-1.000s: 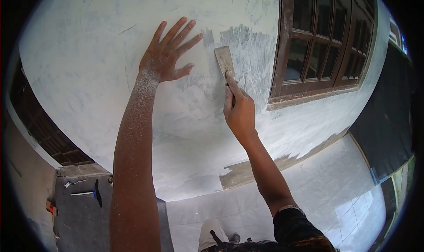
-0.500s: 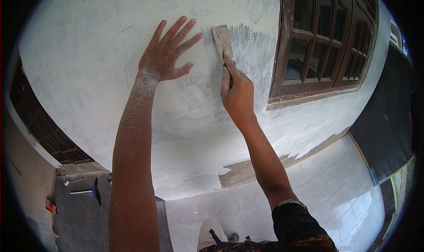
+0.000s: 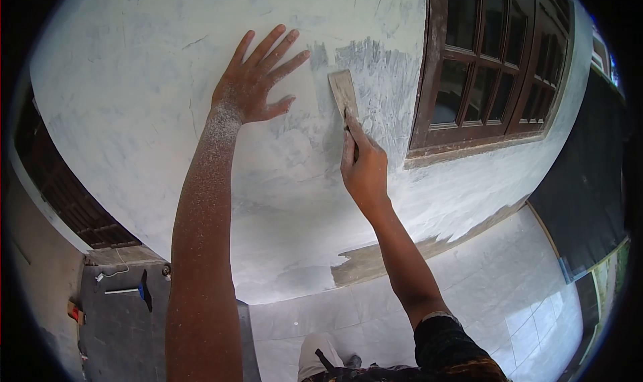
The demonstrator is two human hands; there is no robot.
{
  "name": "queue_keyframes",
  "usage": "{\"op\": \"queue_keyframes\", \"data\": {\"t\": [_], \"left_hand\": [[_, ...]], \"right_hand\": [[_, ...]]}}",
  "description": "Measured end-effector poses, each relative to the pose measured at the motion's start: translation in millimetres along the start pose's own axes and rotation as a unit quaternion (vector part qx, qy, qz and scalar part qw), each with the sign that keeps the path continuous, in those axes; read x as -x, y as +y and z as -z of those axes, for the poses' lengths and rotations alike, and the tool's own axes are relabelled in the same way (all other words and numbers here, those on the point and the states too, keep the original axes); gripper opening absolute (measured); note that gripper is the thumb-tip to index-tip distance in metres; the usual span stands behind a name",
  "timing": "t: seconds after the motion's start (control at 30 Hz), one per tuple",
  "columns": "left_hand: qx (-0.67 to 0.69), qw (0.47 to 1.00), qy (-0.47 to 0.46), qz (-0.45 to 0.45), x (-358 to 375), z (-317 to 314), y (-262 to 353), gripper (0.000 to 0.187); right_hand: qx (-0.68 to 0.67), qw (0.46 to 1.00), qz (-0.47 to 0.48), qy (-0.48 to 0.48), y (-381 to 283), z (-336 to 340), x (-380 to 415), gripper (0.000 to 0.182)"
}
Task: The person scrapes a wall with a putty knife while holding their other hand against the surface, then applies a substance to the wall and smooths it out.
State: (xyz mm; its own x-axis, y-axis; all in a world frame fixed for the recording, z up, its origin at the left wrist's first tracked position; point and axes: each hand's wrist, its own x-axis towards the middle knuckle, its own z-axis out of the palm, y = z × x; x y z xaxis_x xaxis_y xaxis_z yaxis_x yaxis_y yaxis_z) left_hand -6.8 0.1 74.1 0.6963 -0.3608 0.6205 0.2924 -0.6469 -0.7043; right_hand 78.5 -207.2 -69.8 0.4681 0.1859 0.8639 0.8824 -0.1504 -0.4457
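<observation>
My left hand (image 3: 253,77) lies spread on the white, patchy wall (image 3: 134,134), its fingers apart and holding nothing. White dust coats that wrist and forearm. In my right hand (image 3: 365,167) is a putty knife (image 3: 343,90), gripped by its handle, most of which the fingers hide. The knife's broad, smeared blade points up and appears to lie against the wall, right of the left hand. Grey streaks (image 3: 375,57) show through the white coat above and beside the blade.
A brown wooden window (image 3: 479,80) with glass panes is set in the wall at right. Below, a pale sheet-like floor (image 3: 429,322) meets the wall's bare lower strip (image 3: 365,263). A blue-and-black squeegee-like tool (image 3: 144,291) lies on dark flooring at lower left.
My right hand has drawn the putty knife downward and slightly right along the wall. A grey patch shows where the blade was. My left hand stays almost in place.
</observation>
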Motion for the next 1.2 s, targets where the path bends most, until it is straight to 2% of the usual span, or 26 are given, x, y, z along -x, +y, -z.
{"op": "queue_keyframes", "data": {"t": [0.07, 0.17, 0.3, 0.4, 0.47, 0.6, 0.67, 0.73, 0.8, 0.87, 0.97, 1.2], "left_hand": [[0.004, 1.0, 0.003, -0.006, -0.2, -0.3, 1.8, 0.094], [-0.01, 1.0, -0.007, -0.001, 0.1, 0.6, 0.7, 0.093], [0.005, 1.0, 0.008, -0.003, 0.5, -0.8, 0.5, 0.094], [-0.003, 1.0, -0.002, -0.004, -0.1, 0.4, 2.4, 0.094], [-0.015, 1.0, -0.012, 0.001, -0.3, 0.8, 1.9, 0.094], [0.019, 1.0, 0.009, -0.001, -0.1, 0.8, 1.2, 0.094], [0.048, 0.999, 0.022, -0.001, 1.0, 0.8, 1.5, 0.095], [-0.026, 1.0, -0.011, -0.005, -0.5, -0.1, 1.0, 0.095], [-0.02, 1.0, -0.004, -0.007, -1.3, -0.5, 1.9, 0.095], [-0.018, 1.0, 0.0, -0.007, 0.3, -0.7, -0.3, 0.095], [-0.004, 1.0, -0.005, -0.006, -0.2, -0.4, 0.4, 0.095], [-0.006, 1.0, -0.01, -0.002, -0.3, 0.3, 0.8, 0.095]], "right_hand": [[-0.009, 1.0, 0.014, 0.019, -4.2, 0.1, -18.0, 0.044], [0.0, 1.0, 0.004, 0.009, -14.5, 1.8, -33.7, 0.045], [0.012, 0.999, -0.034, -0.033, -12.1, 8.6, -7.1, 0.038], [0.007, 1.0, -0.027, -0.01, -15.8, 8.0, -18.7, 0.039], [0.028, 0.999, 0.01, 0.022, -20.0, 4.0, -39.1, 0.038], [0.028, 1.0, -0.004, 0.004, -9.3, 6.8, -10.1, 0.039], [-0.006, 1.0, -0.013, -0.009, -6.0, 5.7, -3.4, 0.048], [0.005, 1.0, -0.008, -0.002, -9.3, 4.6, -21.8, 0.048], [0.014, 1.0, 0.005, 0.008, -14.4, 7.9, -32.7, 0.048], [0.029, 1.0, 0.004, 0.01, -18.0, 9.8, -29.1, 0.04], [0.009, 1.0, -0.013, -0.005, -5.7, 5.1, -0.4, 0.041], [0.018, 1.0, 0.016, 0.018, -15.6, 7.8, -30.8, 0.04]]}}
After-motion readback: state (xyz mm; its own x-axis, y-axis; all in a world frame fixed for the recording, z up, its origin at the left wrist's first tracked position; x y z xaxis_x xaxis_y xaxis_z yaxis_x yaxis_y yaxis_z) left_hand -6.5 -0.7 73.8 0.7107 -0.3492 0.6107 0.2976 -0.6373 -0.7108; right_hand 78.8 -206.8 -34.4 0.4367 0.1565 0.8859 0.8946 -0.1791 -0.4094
